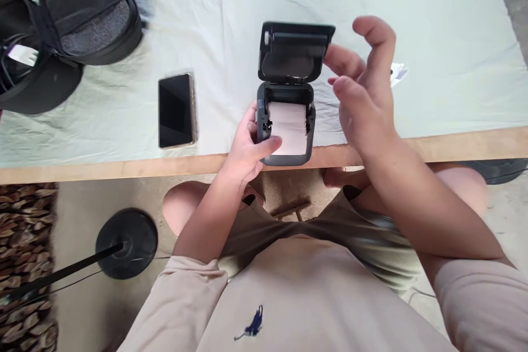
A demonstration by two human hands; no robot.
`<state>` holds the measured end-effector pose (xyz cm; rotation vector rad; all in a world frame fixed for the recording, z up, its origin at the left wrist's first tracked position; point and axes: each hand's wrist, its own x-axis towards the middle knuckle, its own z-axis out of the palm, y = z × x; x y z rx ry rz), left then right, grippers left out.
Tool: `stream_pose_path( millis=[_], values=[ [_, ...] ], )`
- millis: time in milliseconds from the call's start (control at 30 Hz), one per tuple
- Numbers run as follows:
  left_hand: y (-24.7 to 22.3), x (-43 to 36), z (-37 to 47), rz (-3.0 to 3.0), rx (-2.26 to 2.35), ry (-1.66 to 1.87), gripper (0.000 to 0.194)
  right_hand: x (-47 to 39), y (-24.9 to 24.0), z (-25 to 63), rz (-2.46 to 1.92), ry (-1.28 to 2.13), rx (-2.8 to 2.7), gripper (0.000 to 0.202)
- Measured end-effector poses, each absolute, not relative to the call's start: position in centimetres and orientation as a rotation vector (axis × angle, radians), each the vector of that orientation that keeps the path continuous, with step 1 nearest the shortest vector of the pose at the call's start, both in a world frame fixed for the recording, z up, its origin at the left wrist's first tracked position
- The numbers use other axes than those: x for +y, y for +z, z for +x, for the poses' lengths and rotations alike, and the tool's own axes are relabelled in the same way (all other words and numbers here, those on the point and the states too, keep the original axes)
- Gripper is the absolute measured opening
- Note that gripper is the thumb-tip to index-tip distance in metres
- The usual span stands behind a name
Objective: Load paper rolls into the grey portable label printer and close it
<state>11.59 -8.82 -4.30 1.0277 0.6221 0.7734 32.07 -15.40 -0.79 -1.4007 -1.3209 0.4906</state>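
My left hand (251, 146) grips a small dark portable printer (284, 160) from its left side, at the table's front edge. Its lid (293, 55) stands raised on the far side. A roll of white paper (289, 124) sits in the compartment, and my left thumb lies over the roll's lower left part. To the right of the lid, my right hand (367, 93) is open, its fingers apart and bent. One of its fingertips is close to the lid's right edge; whether it touches I cannot tell.
A smartphone (176, 111) lies left of the printer on the pale cloth (231, 22). An open black case (94, 11) with a cable inside stands at the far left. Behind my right hand is a white scrap (398, 73). A round black stand base (126, 243) rests on the floor.
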Motion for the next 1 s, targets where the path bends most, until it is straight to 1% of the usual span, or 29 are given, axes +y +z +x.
stream_pose_path(
  millis=[100, 167, 233, 333, 400, 533, 700, 767, 833, 1000],
  values=[
    [-4.9, -8.6, 11.6, 1.050, 0.618, 0.792, 0.073, -15.4, -0.8, 32.0, -1.302, 0.475, -1.168, 0.048],
    [-5.2, -8.6, 11.6, 1.056, 0.602, 0.799, 0.077, -15.7, -1.2, 31.7, -1.314, 0.553, -1.183, 0.044],
    [-5.5, -8.6, 11.5, 1.060, 0.578, 0.802, 0.079, -15.9, -1.9, 31.3, -1.289, 0.740, -1.235, 0.048],
    [-5.4, -8.8, 11.4, 1.043, 0.544, 0.810, 0.080, -16.0, -2.8, 30.9, -1.233, 0.961, -1.264, 0.062],
    [-5.0, -9.0, 11.4, 1.001, 0.542, 0.803, 0.073, -16.0, -3.0, 30.6, -1.219, 1.037, -1.228, 0.067],
    [-3.7, -9.2, 11.8, 0.880, 0.577, 0.804, 0.047, -16.1, -2.9, 30.3, -1.184, 1.119, -1.142, 0.067],
    [-3.1, -9.1, 12.5, 0.824, 0.636, 0.832, 0.026, -16.1, -3.2, 30.8, -1.251, 1.033, -1.248, 0.068],
    [-3.2, -8.9, 12.5, 0.838, 0.657, 0.862, 0.020, -16.1, -3.3, 31.4, -1.268, 0.945, -1.358, 0.062],
    [-3.3, -8.8, 12.5, 0.860, 0.687, 0.876, 0.016, -16.1, -3.1, 32.0, -1.272, 0.883, -1.452, 0.061],
    [-3.4, -8.6, 12.4, 0.861, 0.741, 0.882, 0.015, -16.5, -2.5, 32.6, -1.233, 0.850, -1.600, 0.084]
  ],
)
